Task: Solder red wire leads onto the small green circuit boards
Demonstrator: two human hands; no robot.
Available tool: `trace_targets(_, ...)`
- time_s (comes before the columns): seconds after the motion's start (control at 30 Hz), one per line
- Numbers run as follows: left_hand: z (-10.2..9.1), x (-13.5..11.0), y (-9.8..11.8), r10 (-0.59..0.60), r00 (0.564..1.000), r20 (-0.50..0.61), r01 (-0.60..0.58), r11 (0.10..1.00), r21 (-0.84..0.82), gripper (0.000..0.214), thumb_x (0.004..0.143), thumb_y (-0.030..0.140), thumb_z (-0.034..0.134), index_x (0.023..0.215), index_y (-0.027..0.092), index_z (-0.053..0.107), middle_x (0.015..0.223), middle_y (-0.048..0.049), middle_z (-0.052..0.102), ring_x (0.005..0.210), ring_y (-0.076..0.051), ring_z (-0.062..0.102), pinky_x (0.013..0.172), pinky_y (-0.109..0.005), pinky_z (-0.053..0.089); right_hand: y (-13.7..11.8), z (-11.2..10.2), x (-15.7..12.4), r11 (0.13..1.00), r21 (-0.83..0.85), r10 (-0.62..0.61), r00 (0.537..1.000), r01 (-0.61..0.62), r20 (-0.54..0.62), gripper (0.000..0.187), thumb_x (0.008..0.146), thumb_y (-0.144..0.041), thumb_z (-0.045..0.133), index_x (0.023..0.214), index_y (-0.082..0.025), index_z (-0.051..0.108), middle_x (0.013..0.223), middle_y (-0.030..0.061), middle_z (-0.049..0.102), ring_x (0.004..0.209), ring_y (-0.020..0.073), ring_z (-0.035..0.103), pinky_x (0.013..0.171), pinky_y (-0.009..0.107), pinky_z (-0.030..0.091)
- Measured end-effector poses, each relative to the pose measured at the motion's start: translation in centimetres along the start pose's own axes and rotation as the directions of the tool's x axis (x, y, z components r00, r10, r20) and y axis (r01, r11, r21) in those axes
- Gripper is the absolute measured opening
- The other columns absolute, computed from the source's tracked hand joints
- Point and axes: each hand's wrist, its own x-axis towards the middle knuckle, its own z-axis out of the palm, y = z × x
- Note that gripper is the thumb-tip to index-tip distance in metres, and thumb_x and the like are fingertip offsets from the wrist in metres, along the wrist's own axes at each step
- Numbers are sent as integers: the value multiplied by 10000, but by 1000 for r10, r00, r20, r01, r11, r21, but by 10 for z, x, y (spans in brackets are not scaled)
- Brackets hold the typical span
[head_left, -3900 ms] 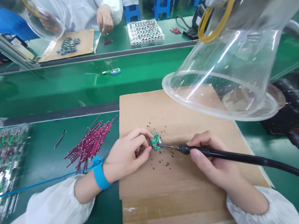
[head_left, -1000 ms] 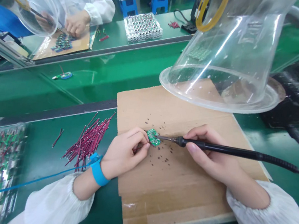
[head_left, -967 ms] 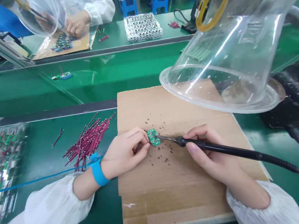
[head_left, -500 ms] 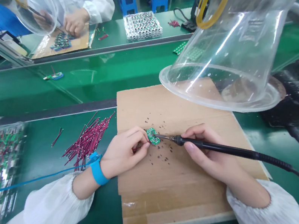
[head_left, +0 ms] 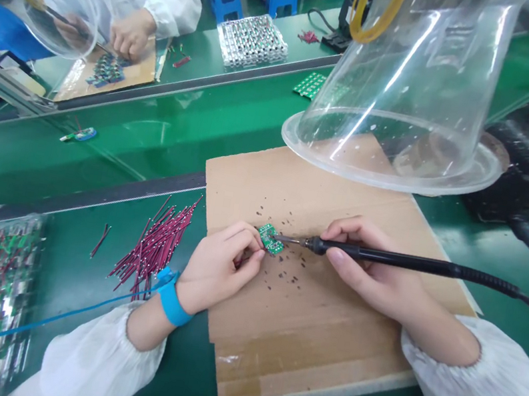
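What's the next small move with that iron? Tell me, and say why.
Probably steady the tip of the soldering iron against the edge of the green circuit board. The right hand has the tip right at the board, and the left hand grips the board above the cardboard sheet.

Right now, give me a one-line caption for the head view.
Left hand holds a green circuit board, right hand a soldering iron at its edge.

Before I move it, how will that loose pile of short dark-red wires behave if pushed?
These short dark-red wires probably feel light and fairly stiff, since they lie straight. Thin, round and unbound, they would likely roll and scatter.
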Motion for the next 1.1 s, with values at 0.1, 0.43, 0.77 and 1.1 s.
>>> trace_targets(0.1,0,0,0,0,1000,3,0,1000,-4,110,924,131,608,837,186,569,1006,11,667,604,-76,467,621,-247,408,1,0,0,1000,2,9,1000,-9,4,160,942,-322,658,1091,-286,614,961,25,697,852,209,673,738,329,554)
trace_targets(0.43,-1,-1,0,9,1000,12,-9,1000,-4,75,943,149,597,882,191,609,1042,-3,682,596,-78,486,618,-250,442,1,2,-1,999,-6,33,999,-33,8,233,943,-317,667,1173,-283,653,1116,49,748,1024,248,720,852,376,608)
trace_targets(0.77,-2,-1,-1,32,999,44,-33,999,19,106,980,183,557,1017,208,653,1149,-35,697,717,-117,604,714,-292,518,-1,2,-1,999,-49,18,999,-16,34,320,948,-289,659,1267,-320,644,1257,25,728,1169,263,690,1010,427,565)
trace_targets(1.1,-3,1,1,22,999,48,-22,1000,3,83,948,143,557,949,198,618,1080,-30,685,688,-115,565,677,-290,482,-2,3,-7,998,42,50,972,-42,-229,208,952,-339,652,1158,-312,664,1041,49,737,883,245,718,794,424,597)
